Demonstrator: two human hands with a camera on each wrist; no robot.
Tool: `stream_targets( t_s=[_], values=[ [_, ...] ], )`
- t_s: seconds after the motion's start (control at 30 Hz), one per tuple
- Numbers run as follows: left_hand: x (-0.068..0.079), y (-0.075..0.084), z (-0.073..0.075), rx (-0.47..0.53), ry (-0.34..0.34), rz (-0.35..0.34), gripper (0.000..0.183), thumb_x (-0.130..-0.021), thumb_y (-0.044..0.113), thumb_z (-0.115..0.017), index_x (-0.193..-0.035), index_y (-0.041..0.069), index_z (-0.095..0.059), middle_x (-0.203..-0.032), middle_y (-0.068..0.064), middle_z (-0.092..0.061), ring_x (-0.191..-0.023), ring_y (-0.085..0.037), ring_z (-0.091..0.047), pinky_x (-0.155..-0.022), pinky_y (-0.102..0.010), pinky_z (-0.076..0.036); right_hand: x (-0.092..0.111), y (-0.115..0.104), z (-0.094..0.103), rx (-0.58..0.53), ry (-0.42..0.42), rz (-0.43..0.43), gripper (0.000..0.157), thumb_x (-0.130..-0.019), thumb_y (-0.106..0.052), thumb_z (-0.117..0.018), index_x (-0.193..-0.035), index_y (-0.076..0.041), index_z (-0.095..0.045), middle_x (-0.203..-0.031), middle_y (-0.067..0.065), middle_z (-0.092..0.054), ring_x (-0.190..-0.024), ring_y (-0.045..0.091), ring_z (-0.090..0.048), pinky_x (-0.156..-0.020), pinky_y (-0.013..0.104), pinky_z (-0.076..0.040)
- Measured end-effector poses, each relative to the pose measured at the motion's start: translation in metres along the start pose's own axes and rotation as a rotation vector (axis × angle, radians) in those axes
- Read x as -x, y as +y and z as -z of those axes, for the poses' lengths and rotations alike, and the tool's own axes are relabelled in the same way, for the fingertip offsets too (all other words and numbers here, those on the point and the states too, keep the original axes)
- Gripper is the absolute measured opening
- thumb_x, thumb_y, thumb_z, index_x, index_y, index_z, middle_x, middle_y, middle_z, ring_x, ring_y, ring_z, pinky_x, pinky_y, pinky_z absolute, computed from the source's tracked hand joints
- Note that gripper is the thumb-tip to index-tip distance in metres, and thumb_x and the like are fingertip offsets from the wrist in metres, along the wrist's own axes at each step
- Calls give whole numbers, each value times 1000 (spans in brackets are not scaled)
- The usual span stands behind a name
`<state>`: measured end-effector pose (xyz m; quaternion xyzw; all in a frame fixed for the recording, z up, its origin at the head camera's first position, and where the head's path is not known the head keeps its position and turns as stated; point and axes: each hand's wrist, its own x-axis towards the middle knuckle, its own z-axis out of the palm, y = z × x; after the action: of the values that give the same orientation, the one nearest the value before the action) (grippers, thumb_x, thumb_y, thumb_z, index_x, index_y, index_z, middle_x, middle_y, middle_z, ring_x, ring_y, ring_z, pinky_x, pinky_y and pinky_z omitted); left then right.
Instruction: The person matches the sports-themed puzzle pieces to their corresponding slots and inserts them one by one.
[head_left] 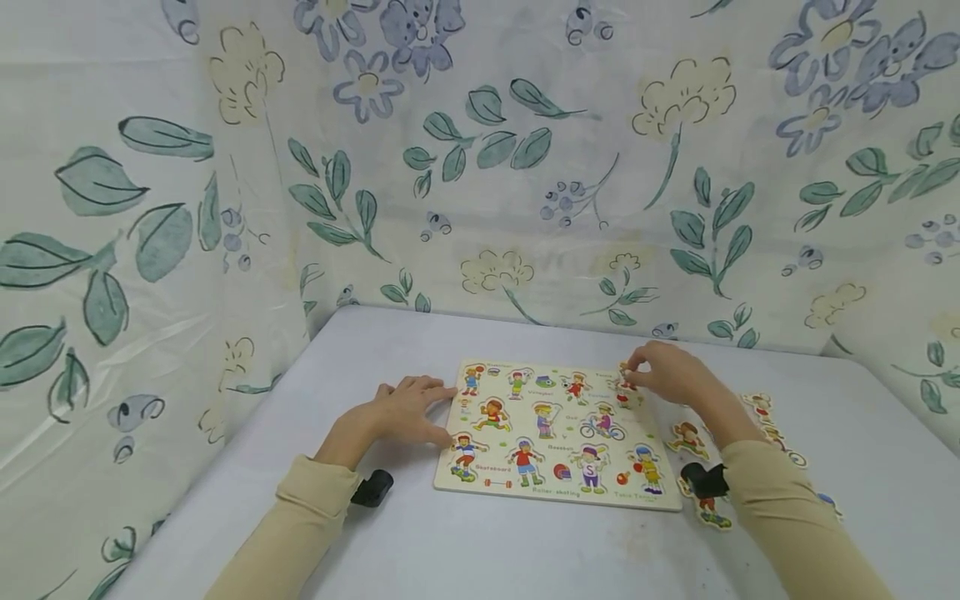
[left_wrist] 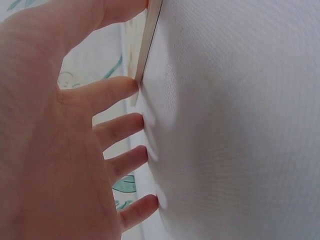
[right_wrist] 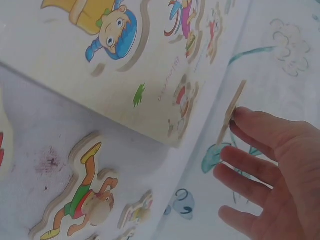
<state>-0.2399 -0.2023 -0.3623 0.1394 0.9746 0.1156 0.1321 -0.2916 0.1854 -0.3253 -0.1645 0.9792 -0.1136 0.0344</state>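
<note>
A wooden puzzle board (head_left: 517,427) printed with children playing sports lies flat on the white table. My left hand (head_left: 408,412) rests at its left side, fingers spread. In the left wrist view, the thumb and index fingertip are at the board's edge (left_wrist: 145,50), and the other fingertips are on the table. Over the board's upper right corner, my right hand (head_left: 675,372) pinches a thin wooden puzzle piece (right_wrist: 237,96) between thumb and index finger. That piece appears edge-on in the right wrist view, its picture hidden; the remaining fingers are held apart from it.
To the right of the board lie several loose pieces, including a runner (head_left: 687,439), a skateboarder (head_left: 712,518) and a cyclist (head_left: 795,457). My right forearm covers part of them. A floral cloth (head_left: 585,275) hangs behind the table.
</note>
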Motion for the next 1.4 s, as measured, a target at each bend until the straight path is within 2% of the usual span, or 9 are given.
stream_targets(
  t_s=[0.3, 0.67, 0.73, 0.87, 0.93, 0.97, 1.2, 1.4],
  values=[
    [-2, 1, -1, 6, -4, -3, 83, -79, 50, -71, -151, 20, -42, -158, -13, -33, -146, -38, -25, -109, -67, -22, -4, -8, -7, 9, 12, 19, 26, -96, -25, -64, -109, -4, -70, -115, 18, -66, -108, 36, -61, -91, 53, -50],
    [-2, 3, 1, 2, -17, 3, 84, -80, 50, -71, -152, 20, -41, -159, -12, -32, -146, -37, -24, -111, -68, -19, -15, -25, -13, 16, 2, 72, 21, -96, -24, -63, -105, -7, -70, -112, 15, -66, -101, 30, -62, -88, 49, -51],
    [-1, 4, 2, 0, -16, -1, 84, -80, 50, -71, -152, 19, -41, -158, -13, -32, -146, -38, -24, -110, -68, -20, -16, -29, -14, 6, -3, 80, 21, -97, -24, -62, -106, -7, -70, -115, 15, -66, -95, 27, -63, -84, 47, -52],
    [-1, 4, 4, 4, -13, -1, 83, -80, 50, -71, -151, 19, -42, -158, -13, -32, -146, -38, -25, -110, -68, -20, -21, -40, -18, 21, -12, 88, 21, -97, -25, -62, -105, -8, -70, -116, 16, -65, -95, 26, -63, -84, 45, -52],
    [-1, 4, 4, 6, -13, -2, 83, -80, 50, -71, -152, 19, -42, -158, -13, -32, -146, -38, -24, -110, -68, -20, -23, -46, -20, 29, -13, 95, 20, -97, -25, -62, -104, -8, -71, -114, 14, -66, -94, 26, -63, -84, 45, -51],
    [-1, 4, 4, 6, -14, -2, 83, -80, 50, -71, -152, 19, -41, -158, -13, -32, -146, -38, -25, -110, -68, -20, -24, -49, -21, 34, -9, 101, 20, -97, -25, -63, -103, -8, -71, -112, 13, -66, -99, 27, -62, -87, 46, -51],
    [-1, 4, 3, 3, -12, 2, 84, -80, 50, -71, -152, 19, -41, -158, -13, -32, -146, -37, -25, -110, -67, -22, -33, -69, -27, 27, 13, 126, 20, -95, -26, -65, -103, -9, -72, -104, 7, -66, -89, 21, -60, -82, 41, -51],
    [2, 5, 4, 8, -16, 16, 84, -80, 49, -72, -152, 19, -41, -158, -13, -32, -146, -37, -25, -110, -67, -21, -41, -92, -34, 15, -14, 127, 20, -95, -27, -66, -103, -9, -73, -101, 5, -65, -83, 18, -56, -78, 38, -50]
  ],
)
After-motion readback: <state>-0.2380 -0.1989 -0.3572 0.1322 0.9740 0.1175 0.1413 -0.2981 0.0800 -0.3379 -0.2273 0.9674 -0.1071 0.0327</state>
